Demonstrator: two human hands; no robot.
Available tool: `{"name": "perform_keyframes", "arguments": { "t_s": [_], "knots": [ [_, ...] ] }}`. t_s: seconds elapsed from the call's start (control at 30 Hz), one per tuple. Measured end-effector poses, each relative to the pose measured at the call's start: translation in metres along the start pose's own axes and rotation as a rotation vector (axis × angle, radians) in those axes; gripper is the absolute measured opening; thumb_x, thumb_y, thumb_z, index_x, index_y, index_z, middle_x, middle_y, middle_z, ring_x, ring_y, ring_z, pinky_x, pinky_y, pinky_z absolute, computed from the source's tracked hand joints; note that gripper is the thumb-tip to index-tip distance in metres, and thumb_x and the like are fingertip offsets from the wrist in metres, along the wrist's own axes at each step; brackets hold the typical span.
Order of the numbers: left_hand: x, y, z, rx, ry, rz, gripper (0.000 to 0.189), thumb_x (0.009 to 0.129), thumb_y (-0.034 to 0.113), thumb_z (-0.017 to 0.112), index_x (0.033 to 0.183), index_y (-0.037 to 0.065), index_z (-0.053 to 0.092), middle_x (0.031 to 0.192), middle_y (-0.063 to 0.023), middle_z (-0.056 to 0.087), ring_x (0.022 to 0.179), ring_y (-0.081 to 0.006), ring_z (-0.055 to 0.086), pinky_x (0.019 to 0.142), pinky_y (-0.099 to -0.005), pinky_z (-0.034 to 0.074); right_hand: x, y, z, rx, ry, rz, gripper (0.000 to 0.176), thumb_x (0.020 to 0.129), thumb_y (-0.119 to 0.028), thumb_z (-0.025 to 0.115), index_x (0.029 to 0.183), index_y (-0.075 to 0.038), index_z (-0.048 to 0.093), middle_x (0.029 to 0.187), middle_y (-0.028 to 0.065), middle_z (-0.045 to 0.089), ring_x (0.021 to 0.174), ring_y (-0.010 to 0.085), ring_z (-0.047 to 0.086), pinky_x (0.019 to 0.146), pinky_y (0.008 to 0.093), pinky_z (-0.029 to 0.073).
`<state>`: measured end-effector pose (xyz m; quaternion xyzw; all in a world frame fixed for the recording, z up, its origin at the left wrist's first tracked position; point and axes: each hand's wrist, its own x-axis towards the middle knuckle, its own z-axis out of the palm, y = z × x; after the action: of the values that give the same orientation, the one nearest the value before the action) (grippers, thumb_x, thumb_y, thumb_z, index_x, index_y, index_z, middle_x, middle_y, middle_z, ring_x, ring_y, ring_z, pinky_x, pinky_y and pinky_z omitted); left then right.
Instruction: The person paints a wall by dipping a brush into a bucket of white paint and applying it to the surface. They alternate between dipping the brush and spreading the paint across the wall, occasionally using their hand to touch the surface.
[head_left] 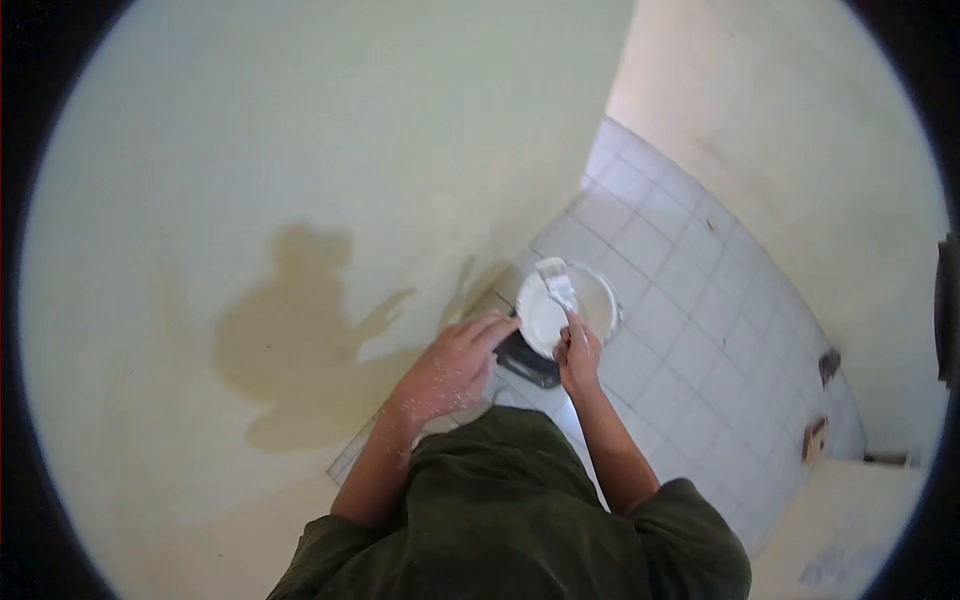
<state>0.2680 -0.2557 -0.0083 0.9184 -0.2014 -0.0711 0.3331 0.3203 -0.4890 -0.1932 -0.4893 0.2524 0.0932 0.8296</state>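
Note:
A paintbrush (557,284) with white paint on its bristles is gripped by its handle in my right hand (580,358). Its head points away from me, over a white bucket (614,318) on the floor. White paint spots dot my left hand (452,368), which is open with fingers stretched toward the bucket's left side, fingertips overlapping the rim in this view. Beneath and beside the bucket, a black object (530,366) is partly hidden by the bucket and my left hand.
A pale wall (400,130) rises close on the left, with my shadow on it. Light tiles (690,360) cover the floor. Another wall (790,130) stands to the right. A brownish object (815,439) and a dark one (829,366) lie along the floor's far right edge.

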Motion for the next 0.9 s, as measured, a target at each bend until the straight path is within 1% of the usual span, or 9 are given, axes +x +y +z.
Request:
{"name": "perform_keyframes", "arguments": {
  "t_s": [0.3, 0.4, 0.5, 0.53, 0.57, 0.63, 0.73, 0.83, 0.9],
  "knots": [
    [-0.066, 0.006, -0.035, 0.107, 0.250, 0.020, 0.058, 0.092, 0.002, 0.058, 0.150, 0.006, 0.048, 0.147, -0.0183, 0.053, 0.138, -0.0371, 0.049, 0.117, -0.0455, 0.039, -0.065, -0.051, 0.112, -0.175, -0.418, -0.304, 0.031, 0.105, -0.027, 0.064, 0.119, 0.001, 0.066, 0.079, 0.0022, 0.060, 0.058, 0.0082, 0.048, 0.049, 0.0250, 0.037],
    [-0.095, -0.004, -0.095, 0.141, 0.321, -0.005, 0.058, 0.093, 0.004, 0.058, 0.150, 0.007, 0.048, 0.147, -0.0176, 0.054, 0.139, -0.0360, 0.049, 0.117, -0.0462, 0.039, -0.083, -0.080, 0.181, -0.146, -0.548, -0.328, 0.031, 0.105, -0.020, 0.064, 0.120, 0.008, 0.067, 0.081, 0.0060, 0.064, 0.060, 0.0104, 0.055, 0.051, 0.0266, 0.045],
    [-0.136, -0.007, -0.164, 0.145, 0.432, -0.045, 0.058, 0.093, 0.006, 0.060, 0.150, 0.007, 0.049, 0.148, -0.0175, 0.054, 0.141, -0.0354, 0.048, 0.118, -0.0469, 0.038, -0.100, -0.120, 0.252, -0.258, -0.703, -0.476, 0.031, 0.106, -0.019, 0.061, 0.122, 0.008, 0.066, 0.084, 0.0089, 0.065, 0.059, 0.0115, 0.055, 0.050, 0.0274, 0.046],
    [-0.150, -0.009, -0.189, 0.139, 0.469, -0.054, 0.058, 0.093, 0.007, 0.060, 0.150, 0.007, 0.049, 0.149, -0.0175, 0.054, 0.142, -0.0353, 0.048, 0.119, -0.0470, 0.038, -0.110, -0.137, 0.280, -0.280, -0.731, -0.539, 0.033, 0.106, -0.019, 0.061, 0.122, 0.010, 0.066, 0.082, 0.0101, 0.065, 0.056, 0.0126, 0.055, 0.048, 0.0275, 0.047],
    [-0.174, 0.019, -0.136, 0.211, 0.517, -0.047, 0.058, 0.092, 0.006, 0.060, 0.149, 0.007, 0.050, 0.149, -0.0176, 0.054, 0.142, -0.0352, 0.047, 0.119, -0.0470, 0.037, -0.125, -0.131, 0.220, -0.249, -0.764, -0.627, 0.033, 0.105, -0.018, 0.062, 0.122, 0.010, 0.066, 0.082, 0.0106, 0.065, 0.056, 0.0129, 0.056, 0.048, 0.0273, 0.047],
    [-0.209, 0.027, -0.185, 0.267, 0.638, -0.089, 0.058, 0.091, 0.004, 0.061, 0.148, 0.007, 0.052, 0.149, -0.0177, 0.054, 0.143, -0.0352, 0.047, 0.121, -0.0468, 0.036, -0.148, -0.162, 0.272, -0.277, -0.839, -0.747, 0.034, 0.105, -0.018, 0.063, 0.121, 0.011, 0.065, 0.081, 0.0116, 0.066, 0.055, 0.0137, 0.057, 0.048, 0.0270, 0.047],
    [-0.253, 0.043, -0.216, 0.406, 0.806, -0.060, 0.058, 0.088, -0.001, 0.061, 0.145, 0.007, 0.055, 0.148, -0.0181, 0.055, 0.143, -0.0360, 0.047, 0.121, -0.0462, 0.036, -0.184, -0.199, 0.298, -0.278, -0.951, -0.968, 0.026, 0.103, -0.009, 0.064, 0.118, 0.012, 0.068, 0.084, 0.0153, 0.071, 0.060, 0.0148, 0.063, 0.051, 0.0273, 0.051],
    [-0.283, 0.064, -0.268, 0.616, 0.890, -0.083, 0.061, 0.085, -0.003, 0.063, 0.144, 0.006, 0.055, 0.147, -0.0179, 0.054, 0.141, -0.0379, 0.048, 0.118, -0.0457, 0.040, -0.227, -0.243, 0.334, -0.267, -0.984, -1.240, 0.023, 0.100, -0.004, 0.066, 0.117, 0.012, 0.068, 0.085, 0.0165, 0.073, 0.062, 0.0142, 0.065, 0.052, 0.0261, 0.052],
    [-0.299, 0.070, -0.303, 0.671, 1.004, -0.004, 0.060, 0.084, -0.004, 0.062, 0.143, 0.006, 0.056, 0.148, -0.0185, 0.054, 0.144, -0.0383, 0.046, 0.121, -0.0455, 0.037, -0.259, -0.272, 0.365, -0.278, -0.961, -1.429, 0.023, 0.099, -0.003, 0.068, 0.116, 0.012, 0.069, 0.084, 0.0160, 0.074, 0.062, 0.0134, 0.065, 0.053, 0.0252, 0.052]
  ]
}}
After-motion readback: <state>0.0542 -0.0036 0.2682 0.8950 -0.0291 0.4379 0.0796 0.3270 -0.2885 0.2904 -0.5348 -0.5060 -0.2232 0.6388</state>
